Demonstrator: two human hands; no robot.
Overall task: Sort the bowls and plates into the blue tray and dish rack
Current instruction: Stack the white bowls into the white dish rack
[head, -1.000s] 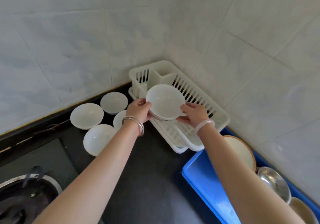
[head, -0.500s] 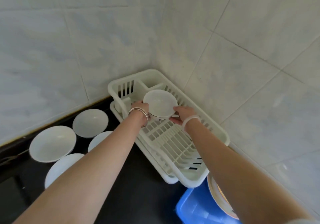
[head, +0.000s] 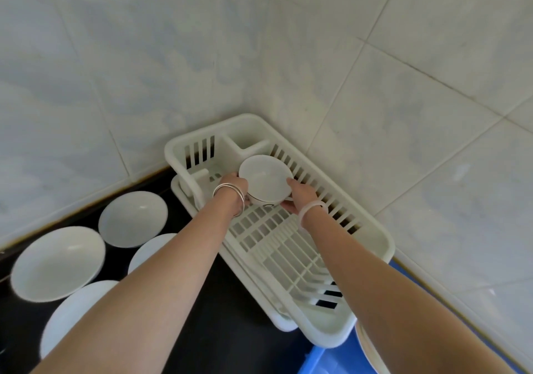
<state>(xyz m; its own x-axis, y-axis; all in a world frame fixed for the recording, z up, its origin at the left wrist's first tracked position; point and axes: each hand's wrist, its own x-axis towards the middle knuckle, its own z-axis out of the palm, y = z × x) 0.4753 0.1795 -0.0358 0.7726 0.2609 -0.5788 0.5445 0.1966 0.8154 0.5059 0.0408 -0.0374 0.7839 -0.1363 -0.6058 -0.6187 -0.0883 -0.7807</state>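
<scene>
white plastic dish rack (head: 326,339) fills the tiled corner, with the blue tray (head: 317,365) just beside its near end. 4 white bowls (head: 57,262) sit on the black counter (head: 230,330) to the left. the small bowl (head: 265,178) is upright, low over the rack's far grid, with the left hand (head: 233,189) and right hand (head: 300,197) each gripping a side. it is best lowered level and released only once it sits flat.

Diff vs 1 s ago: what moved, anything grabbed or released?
The white bowl went away from the person and down, from above the dish rack to low inside its far end, by the divider. The left hand and right hand kept gripping it throughout; nothing was released. The four bowls on the counter and the rack stayed put.
</scene>
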